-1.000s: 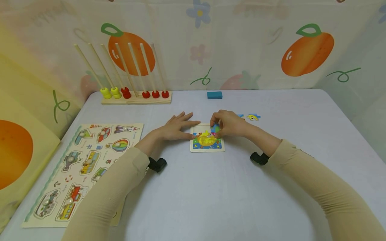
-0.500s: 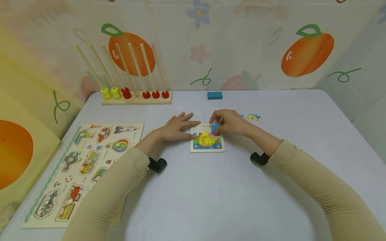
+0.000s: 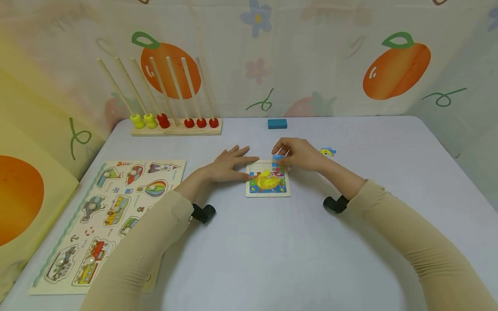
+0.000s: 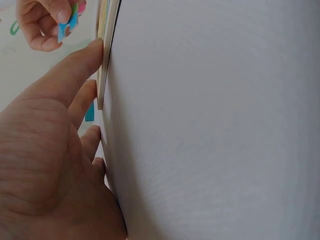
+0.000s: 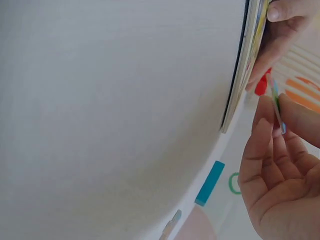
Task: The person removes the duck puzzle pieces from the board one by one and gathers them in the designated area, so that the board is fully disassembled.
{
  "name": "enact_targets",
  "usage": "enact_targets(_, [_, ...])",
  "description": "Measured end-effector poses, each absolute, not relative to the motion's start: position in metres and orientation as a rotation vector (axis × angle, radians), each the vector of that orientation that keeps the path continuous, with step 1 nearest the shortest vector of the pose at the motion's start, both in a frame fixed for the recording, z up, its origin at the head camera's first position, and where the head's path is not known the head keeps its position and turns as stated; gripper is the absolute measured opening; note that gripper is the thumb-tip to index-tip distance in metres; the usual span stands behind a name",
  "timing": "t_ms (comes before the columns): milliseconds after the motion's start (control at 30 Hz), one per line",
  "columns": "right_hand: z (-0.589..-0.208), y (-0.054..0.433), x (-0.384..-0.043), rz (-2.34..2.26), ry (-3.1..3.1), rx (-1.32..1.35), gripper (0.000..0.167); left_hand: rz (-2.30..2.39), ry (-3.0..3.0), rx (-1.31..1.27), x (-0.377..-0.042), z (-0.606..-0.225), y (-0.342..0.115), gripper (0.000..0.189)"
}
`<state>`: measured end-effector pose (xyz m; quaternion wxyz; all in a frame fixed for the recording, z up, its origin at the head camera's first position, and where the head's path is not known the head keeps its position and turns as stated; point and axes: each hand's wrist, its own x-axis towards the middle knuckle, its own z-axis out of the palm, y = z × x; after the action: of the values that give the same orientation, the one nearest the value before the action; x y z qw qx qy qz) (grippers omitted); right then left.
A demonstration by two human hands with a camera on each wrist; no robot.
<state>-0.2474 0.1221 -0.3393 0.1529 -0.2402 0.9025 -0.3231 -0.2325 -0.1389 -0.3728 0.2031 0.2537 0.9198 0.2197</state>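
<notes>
tabletop [image 3: 272,259], abacus [image 3: 175,133], sleeve [image 3: 134,250] hiding board [image 3: 102,220] (partly), right grip [image 3: 298,153] pinching puzzle piece [image 3: 277,161]

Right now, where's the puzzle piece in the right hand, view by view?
Head: puzzle piece just right of centre, in the right hand.
Left wrist: puzzle piece near the top edge, left of centre.
Right wrist: puzzle piece right of centre, above mid-height, nearly edge-on.
Shared landmark: teal block, visible in all three.

Nothing reads with certainty: the printed words [image 3: 110,232] on the picture board [image 3: 99,225] at near left are too small, the lettering [image 3: 62,20] on the far-left backdrop [image 3: 225,52] too faint.
</notes>
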Motion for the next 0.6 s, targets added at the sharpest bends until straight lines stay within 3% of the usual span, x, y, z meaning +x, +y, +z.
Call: enact_targets(600, [-0.329,0.166,-0.257,-1.078,2.61,-0.516,0.024,0.641,2.557,0.709,-0.232,-0.375,-0.14,0.072])
